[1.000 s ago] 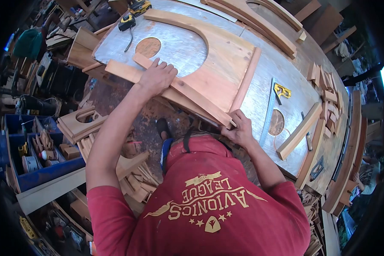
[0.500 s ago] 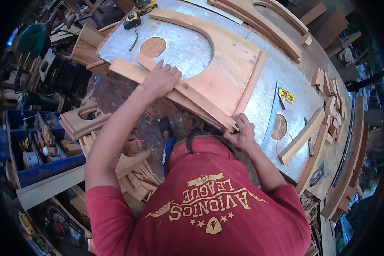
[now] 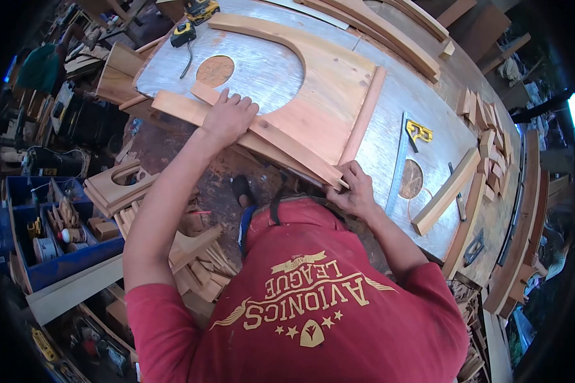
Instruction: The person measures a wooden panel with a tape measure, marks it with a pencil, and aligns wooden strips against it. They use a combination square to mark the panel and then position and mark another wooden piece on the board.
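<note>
My left hand [image 3: 231, 119] is closed over two crossing wooden strips at the near edge of the metal-topped table [image 3: 377, 150]. One is the upper strip [image 3: 294, 150], which runs toward my right hand; beneath it lies the longer strip [image 3: 179, 109]. At the right end of the upper strip, my right hand [image 3: 353, 189] pinches with bent fingers around a small light piece, probably a pencil tip. Beyond both strips lies a wooden panel [image 3: 326, 102] with a curved cutout, and a rounded rail [image 3: 363, 118] runs along its right side.
A tape measure [image 3: 183, 34] lies at the upper left. The combination square [image 3: 418, 131] and a thick wooden bar [image 3: 447, 191] are on the right, with stacked offcuts [image 3: 489, 143] beyond. A blue bin [image 3: 64, 252] of supplies stands at the lower left.
The camera view has shifted slightly, so the table appears further left. Both hands keep about the same places on the strips.
</note>
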`<state>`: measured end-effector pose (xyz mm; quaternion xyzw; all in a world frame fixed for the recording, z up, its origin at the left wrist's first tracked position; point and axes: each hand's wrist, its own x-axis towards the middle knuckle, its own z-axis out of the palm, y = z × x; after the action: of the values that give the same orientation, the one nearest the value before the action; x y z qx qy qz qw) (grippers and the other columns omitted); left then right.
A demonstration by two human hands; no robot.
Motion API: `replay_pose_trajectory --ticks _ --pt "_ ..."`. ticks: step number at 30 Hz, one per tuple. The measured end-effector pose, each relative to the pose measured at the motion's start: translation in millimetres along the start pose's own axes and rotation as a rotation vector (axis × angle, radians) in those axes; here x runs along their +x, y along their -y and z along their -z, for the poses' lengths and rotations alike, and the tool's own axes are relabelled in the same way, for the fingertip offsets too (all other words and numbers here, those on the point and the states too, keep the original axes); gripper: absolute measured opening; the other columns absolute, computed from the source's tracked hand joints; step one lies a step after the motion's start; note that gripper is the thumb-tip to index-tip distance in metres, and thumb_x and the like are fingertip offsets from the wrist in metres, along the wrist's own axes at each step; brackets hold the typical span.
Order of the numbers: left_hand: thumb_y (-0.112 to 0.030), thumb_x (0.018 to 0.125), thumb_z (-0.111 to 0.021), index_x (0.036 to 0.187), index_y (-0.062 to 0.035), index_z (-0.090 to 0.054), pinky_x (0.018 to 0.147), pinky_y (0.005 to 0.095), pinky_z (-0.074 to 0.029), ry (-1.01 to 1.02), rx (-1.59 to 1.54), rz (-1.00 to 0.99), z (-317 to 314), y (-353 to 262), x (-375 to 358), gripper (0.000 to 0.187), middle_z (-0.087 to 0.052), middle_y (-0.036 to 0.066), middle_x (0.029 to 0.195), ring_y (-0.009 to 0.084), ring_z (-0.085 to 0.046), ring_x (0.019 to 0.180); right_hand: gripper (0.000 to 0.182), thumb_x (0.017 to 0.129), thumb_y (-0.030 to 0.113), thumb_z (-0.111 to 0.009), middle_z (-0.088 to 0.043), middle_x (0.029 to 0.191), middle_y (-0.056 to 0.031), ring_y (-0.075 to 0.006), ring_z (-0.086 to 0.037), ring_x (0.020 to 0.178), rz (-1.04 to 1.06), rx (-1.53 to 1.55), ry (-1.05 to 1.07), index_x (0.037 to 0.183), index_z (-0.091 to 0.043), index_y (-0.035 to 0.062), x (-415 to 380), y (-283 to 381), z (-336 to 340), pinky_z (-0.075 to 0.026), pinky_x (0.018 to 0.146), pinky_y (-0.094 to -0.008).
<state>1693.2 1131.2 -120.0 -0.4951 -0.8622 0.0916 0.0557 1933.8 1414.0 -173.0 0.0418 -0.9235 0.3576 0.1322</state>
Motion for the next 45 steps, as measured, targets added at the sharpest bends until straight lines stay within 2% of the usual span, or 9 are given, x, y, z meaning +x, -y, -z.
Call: replay_pose_trajectory --ticks 6,18,30,33,39,42,45 --pt "-0.012 0.091 -0.054 0.108 -0.0082 -0.055 0.109 0.0543 -0.041 -0.003 0.029 -0.013 -4 0 0 0.018 -0.061 0.009 0.102 0.0293 -0.061 0.104 0.044 0.069 0.015 -0.077 -0.061 0.092 -0.0108 -0.0315 -0.067 0.071 0.03 -0.01 -0.013 0.11 -0.068 0.0055 2 1 2 -0.057 0.059 -0.0422" --pt "-0.015 0.091 -0.056 0.106 -0.0096 -0.059 0.107 0.0543 -0.042 -0.02 0.064 -0.001 -5 -2 1 0.016 -0.064 0.009 0.102 0.0282 -0.063 0.106 0.045 0.066 0.013 -0.077 -0.06 0.09 -0.0089 -0.0264 -0.067 0.068 0.034 -0.049 -0.08 0.11 -0.068 0.0052 -1 4 -6 -0.054 0.055 -0.0381" --pt "-0.014 0.091 -0.056 0.107 -0.0094 -0.057 0.108 0.0552 -0.041 0.006 0.055 -0.001 -4 0 1 0.017 -0.064 0.009 0.105 0.0281 -0.063 0.106 0.042 0.069 0.017 -0.078 -0.061 0.091 -0.0095 -0.0292 -0.066 0.069 0.013 -0.058 -0.062 0.108 -0.069 0.007 0 4 -6 -0.056 0.058 -0.0404" --pt "-0.016 0.088 -0.06 0.111 -0.0094 -0.057 0.11 0.0556 -0.04 -0.013 0.047 -0.007 -6 1 0 0.024 -0.063 0.009 0.106 0.0283 -0.063 0.107 0.045 0.069 0.016 -0.078 -0.062 0.093 -0.0119 -0.0313 -0.068 0.072 -0.01 -0.034 -0.02 0.111 -0.069 0.0059 1 3 0 -0.058 0.062 -0.0409" --pt "-0.035 0.071 -0.073 0.134 -0.0067 -0.053 0.119 0.0579 -0.027 0.145 -0.19 0.08 23 -6 -1 0.072 -0.057 0.019 0.125 0.0365 -0.052 0.126 0.043 0.071 0.017 -0.078 -0.061 0.093 -0.0127 -0.0321 -0.067 0.072 -0.047 -0.015 0.041 0.112 -0.068 0.0055 2 4 4 -0.057 0.063 -0.0407" --pt "-0.038 0.069 -0.073 0.138 -0.0047 -0.052 0.118 0.062 -0.024 0.168 -0.27 0.102 23 -4 1 0.08 -0.051 0.023 0.133 0.0404 -0.043 0.134 0.044 0.071 0.017 -0.078 -0.062 0.094 -0.0129 -0.0324 -0.068 0.073 -0.055 -0.028 0.062 0.112 -0.068 0.0056 3 5 5 -0.058 0.063 -0.0406" --pt "-0.051 0.074 -0.073 0.142 -0.004 -0.049 0.12 0.0628 -0.018 0.229 -0.298 0.101 26 -2 2 0.086 -0.044 0.026 0.144 0.0424 -0.034 0.142 0.044 0.072 0.017 -0.078 -0.062 0.095 -0.013 -0.032 -0.068 0.073 -0.053 -0.048 0.069 0.113 -0.067 0.0058 2 4 4 -0.058 0.064 -0.0406"
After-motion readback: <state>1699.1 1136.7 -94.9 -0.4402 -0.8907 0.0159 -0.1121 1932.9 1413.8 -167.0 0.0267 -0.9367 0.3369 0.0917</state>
